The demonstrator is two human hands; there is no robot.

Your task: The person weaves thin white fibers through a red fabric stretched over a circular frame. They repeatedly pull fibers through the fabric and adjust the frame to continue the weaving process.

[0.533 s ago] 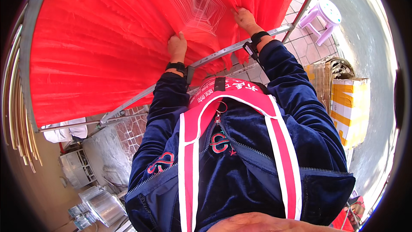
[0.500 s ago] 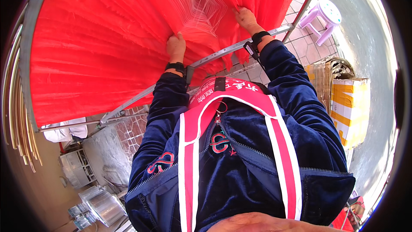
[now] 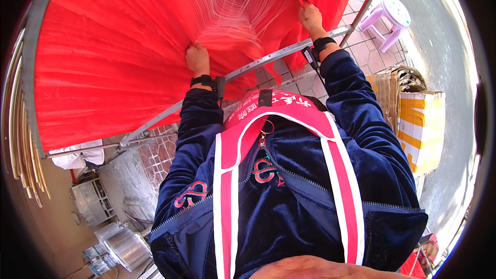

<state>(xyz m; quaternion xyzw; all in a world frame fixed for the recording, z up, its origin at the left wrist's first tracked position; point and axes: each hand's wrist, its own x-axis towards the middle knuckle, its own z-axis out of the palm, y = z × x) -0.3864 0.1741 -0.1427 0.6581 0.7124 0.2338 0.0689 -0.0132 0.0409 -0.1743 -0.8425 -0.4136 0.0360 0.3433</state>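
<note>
A wide sheet of thin red fabric (image 3: pixel 108 67) hangs in folds over a metal frame (image 3: pixel 279 54). My left hand (image 3: pixel 198 60) is closed on a gathered fold of it, beyond the front bar. Farther right, my right hand (image 3: pixel 311 18) grips another fold, its fingers wrapped round the cloth. Between the two hands many fine white threads (image 3: pixel 227 13) stretch across a parted area of the red fabric. The fabric's ragged lower edge hangs near the bar.
At right stand a lilac plastic stool (image 3: pixel 393 15) and a taped cardboard box (image 3: pixel 421 129). Long wooden poles (image 3: pixel 23 134) lean at far left. Metal pots (image 3: pixel 124 248) sit at lower left. Brick paving (image 3: pixel 369 54) shows beyond the frame.
My hands have moved apart, the left one leftward and the right one rightward, both with cloth in their grip. The threaded area between them is wider.
</note>
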